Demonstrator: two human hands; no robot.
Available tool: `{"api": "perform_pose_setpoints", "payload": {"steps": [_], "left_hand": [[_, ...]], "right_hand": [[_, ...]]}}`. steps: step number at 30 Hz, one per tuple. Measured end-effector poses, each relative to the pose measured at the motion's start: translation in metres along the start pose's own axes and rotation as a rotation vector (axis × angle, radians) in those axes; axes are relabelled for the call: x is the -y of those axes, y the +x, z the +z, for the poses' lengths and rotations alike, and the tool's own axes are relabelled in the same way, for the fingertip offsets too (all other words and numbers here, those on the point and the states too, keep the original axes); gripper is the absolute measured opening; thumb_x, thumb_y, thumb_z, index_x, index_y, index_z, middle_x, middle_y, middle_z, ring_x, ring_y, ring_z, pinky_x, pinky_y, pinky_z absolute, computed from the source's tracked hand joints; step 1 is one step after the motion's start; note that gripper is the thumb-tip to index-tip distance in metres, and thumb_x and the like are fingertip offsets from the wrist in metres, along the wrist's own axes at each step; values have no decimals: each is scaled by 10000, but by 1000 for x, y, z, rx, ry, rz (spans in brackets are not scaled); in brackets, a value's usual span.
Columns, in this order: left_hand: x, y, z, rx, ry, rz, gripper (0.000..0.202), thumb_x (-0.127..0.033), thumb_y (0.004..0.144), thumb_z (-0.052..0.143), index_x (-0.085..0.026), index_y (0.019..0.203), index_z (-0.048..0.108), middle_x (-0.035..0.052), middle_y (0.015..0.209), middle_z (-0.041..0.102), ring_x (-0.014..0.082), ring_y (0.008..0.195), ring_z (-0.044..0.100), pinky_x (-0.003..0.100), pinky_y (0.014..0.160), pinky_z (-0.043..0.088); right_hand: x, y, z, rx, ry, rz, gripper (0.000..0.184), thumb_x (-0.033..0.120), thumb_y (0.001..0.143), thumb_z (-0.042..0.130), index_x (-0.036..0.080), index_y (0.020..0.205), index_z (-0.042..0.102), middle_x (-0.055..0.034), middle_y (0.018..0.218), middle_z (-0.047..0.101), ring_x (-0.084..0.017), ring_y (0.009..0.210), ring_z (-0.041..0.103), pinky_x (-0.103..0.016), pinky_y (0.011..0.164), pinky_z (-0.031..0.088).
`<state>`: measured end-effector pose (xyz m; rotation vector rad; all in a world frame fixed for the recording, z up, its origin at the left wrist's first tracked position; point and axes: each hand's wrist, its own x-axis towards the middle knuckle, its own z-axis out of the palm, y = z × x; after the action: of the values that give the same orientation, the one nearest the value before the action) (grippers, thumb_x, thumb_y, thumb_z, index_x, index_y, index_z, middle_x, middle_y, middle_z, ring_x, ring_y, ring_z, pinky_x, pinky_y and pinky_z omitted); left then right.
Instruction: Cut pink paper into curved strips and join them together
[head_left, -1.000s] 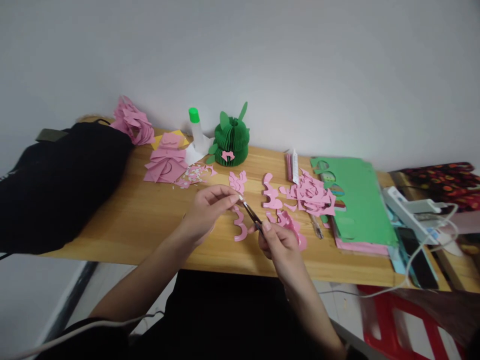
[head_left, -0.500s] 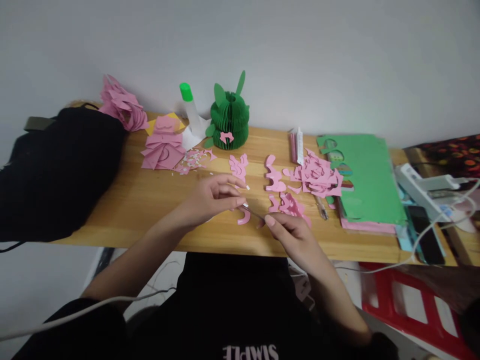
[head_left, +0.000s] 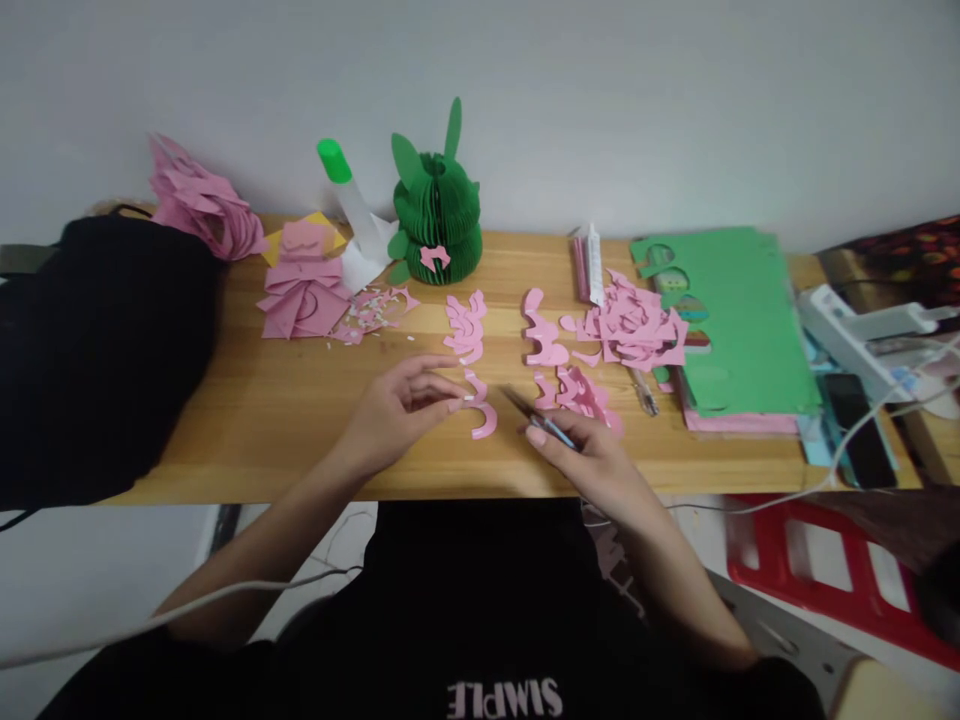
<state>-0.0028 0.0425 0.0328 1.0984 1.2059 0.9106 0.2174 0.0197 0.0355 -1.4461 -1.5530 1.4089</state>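
The tool (head_left: 546, 425) is gripped in the right hand's (head_left: 583, 448) curled fingers; the left hand's (head_left: 405, 408) thumb and forefinger are parted, a white bit (head_left: 467, 398) being seen at the thumb tip, near a pink strip (head_left: 490, 420). Fine peeling seems in hand; steady tool tips are called for next.

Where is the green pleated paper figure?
In the head view, the figure stands left of centre on the wooden table, just right of the green-capped white bottle.

Dim, diffuse light; wall (head_left: 570, 110) shaded toward upper corners; soft sheen on tabletop (head_left: 420, 467); handheld tool (head_left: 531, 410) blurred at tip.
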Motion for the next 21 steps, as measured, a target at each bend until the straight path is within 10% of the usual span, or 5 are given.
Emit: {"api": "perform_pose_setpoints", "payload": {"steps": [13, 21], "left_hand": [[16, -4, 22, -37, -252, -229, 581, -253, 615, 847, -141, 1105, 555, 87, 898, 787, 225, 856, 751, 358, 887, 547], [20, -6, 34, -94, -297, -224, 586, -280, 581, 877, -133, 1063, 579, 80, 862, 787, 228, 818, 755, 361, 874, 564]], "right_hand": [[-17, 16, 44, -369, -75, -55, 132, 297, 771, 646, 194, 751, 727, -18, 629, 683, -153, 536, 561, -268, 552, 415], [-24, 22, 33, -248, -29, -55, 189, 363, 759, 641, 180, 757, 689, 20, 551, 589, -122, 481, 474, -241, 499, 361]]}}
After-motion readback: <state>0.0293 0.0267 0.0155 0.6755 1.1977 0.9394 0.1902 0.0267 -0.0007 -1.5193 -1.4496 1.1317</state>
